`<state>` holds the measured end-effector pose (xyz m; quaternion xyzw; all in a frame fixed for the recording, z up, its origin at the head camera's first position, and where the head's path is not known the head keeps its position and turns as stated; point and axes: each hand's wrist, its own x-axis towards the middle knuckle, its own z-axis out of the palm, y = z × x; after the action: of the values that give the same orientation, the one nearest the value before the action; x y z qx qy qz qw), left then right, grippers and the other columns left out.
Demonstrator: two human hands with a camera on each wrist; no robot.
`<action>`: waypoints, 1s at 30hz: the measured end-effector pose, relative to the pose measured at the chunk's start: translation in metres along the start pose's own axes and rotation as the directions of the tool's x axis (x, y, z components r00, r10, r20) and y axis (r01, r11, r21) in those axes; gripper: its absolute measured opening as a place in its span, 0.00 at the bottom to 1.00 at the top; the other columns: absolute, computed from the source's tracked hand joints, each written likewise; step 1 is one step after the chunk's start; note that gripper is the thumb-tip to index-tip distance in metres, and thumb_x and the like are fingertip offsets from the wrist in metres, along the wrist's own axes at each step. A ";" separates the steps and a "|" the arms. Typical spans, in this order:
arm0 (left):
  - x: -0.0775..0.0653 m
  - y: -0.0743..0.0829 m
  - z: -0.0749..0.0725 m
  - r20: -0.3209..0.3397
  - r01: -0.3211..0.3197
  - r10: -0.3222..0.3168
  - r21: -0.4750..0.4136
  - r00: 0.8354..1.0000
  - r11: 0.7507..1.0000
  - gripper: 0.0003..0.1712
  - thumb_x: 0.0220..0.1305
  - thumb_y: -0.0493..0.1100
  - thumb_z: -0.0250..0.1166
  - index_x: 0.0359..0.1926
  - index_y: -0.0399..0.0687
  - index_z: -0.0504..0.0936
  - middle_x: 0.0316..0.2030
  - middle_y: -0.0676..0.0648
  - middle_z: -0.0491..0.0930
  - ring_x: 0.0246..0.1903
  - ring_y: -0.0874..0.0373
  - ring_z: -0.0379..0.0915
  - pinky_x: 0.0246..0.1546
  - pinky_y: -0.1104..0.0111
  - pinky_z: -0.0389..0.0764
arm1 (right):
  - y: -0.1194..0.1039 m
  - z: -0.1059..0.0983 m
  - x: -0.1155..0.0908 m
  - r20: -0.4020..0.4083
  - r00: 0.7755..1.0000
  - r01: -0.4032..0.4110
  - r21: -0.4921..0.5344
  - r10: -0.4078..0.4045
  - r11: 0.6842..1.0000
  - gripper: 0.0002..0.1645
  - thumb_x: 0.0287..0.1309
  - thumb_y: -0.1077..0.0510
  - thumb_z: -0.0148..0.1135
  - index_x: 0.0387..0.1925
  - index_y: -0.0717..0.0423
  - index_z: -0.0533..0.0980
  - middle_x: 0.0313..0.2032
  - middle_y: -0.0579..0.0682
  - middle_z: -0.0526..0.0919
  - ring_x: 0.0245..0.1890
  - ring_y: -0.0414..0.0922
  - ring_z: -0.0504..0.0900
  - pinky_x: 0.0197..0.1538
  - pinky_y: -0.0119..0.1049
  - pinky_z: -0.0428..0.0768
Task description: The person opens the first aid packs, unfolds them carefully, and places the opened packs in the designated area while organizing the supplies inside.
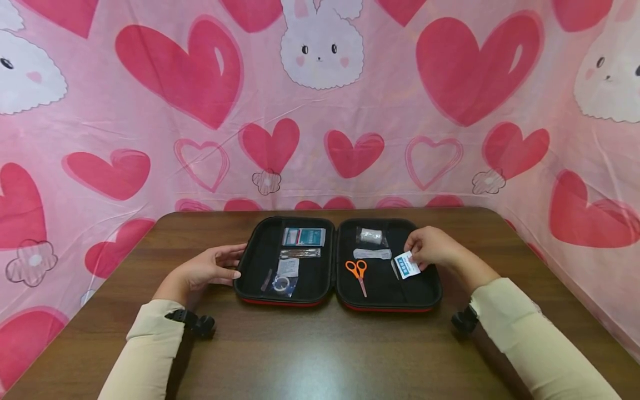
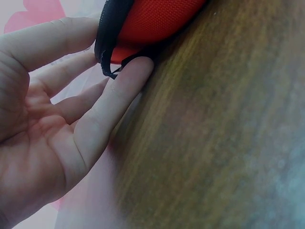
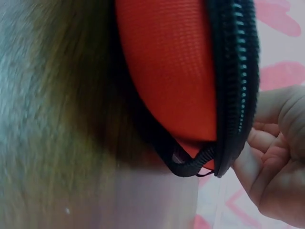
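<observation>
A first-aid case (image 1: 330,303) with a red shell and black lining lies unfolded on the table. My left hand (image 1: 209,265) touches its left edge, fingers fairly straight. In the left wrist view the left thumb (image 2: 136,71) is against the lower corner by the zipper. Over the right half, my right hand (image 1: 431,247) pinches a small white-and-blue packet (image 1: 407,265). The packet is hidden behind the case wall in the right wrist view. Beside it are tweezers (image 1: 395,269), a white strip in clear wrap (image 1: 372,254), a bandage roll (image 1: 371,236) and orange-handled scissors (image 1: 358,272).
The left half holds a teal packet (image 1: 304,236), a narrow wrapped pack (image 1: 300,253), a white packet (image 1: 288,268), a bagged tape roll (image 1: 281,284) and a thin dark strip (image 1: 267,280). A heart-print cloth (image 1: 350,111) hangs behind the wooden table (image 1: 280,350).
</observation>
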<state>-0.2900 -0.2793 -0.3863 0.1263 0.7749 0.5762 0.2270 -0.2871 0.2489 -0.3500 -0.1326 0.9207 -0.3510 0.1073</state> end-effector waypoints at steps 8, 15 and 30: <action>-0.001 0.000 0.000 -0.008 0.007 -0.007 -0.010 1.000 1.000 0.48 0.57 0.35 0.71 0.74 0.40 0.55 0.69 0.31 0.59 0.61 0.41 0.65 0.51 0.55 0.79 | -0.009 0.011 0.009 0.026 1.000 0.001 -0.009 0.000 1.000 0.08 0.44 0.79 0.62 0.29 0.70 0.77 0.22 0.54 0.78 0.20 0.41 0.79 0.25 0.38 0.84; 0.000 -0.001 0.000 -0.019 0.015 -0.015 -0.013 1.000 1.000 0.48 0.56 0.35 0.71 0.74 0.42 0.56 0.69 0.31 0.58 0.60 0.42 0.67 0.51 0.55 0.79 | -0.013 0.019 0.015 0.045 0.998 -0.056 0.060 0.053 0.997 0.10 0.46 0.78 0.64 0.33 0.70 0.77 0.24 0.53 0.75 0.21 0.41 0.78 0.27 0.38 0.85; 0.000 -0.001 0.001 -0.024 0.007 -0.007 0.000 1.000 1.000 0.48 0.56 0.36 0.71 0.74 0.42 0.56 0.69 0.31 0.58 0.62 0.40 0.65 0.50 0.55 0.79 | -0.016 0.028 0.021 0.065 0.983 -0.181 0.288 0.169 0.940 0.13 0.51 0.79 0.60 0.40 0.74 0.74 0.28 0.55 0.74 0.28 0.45 0.77 0.34 0.42 0.86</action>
<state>-0.2893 -0.2789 -0.3877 0.1167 0.7781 0.5768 0.2197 -0.2958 0.2136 -0.3616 -0.0398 0.8643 -0.4700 0.1746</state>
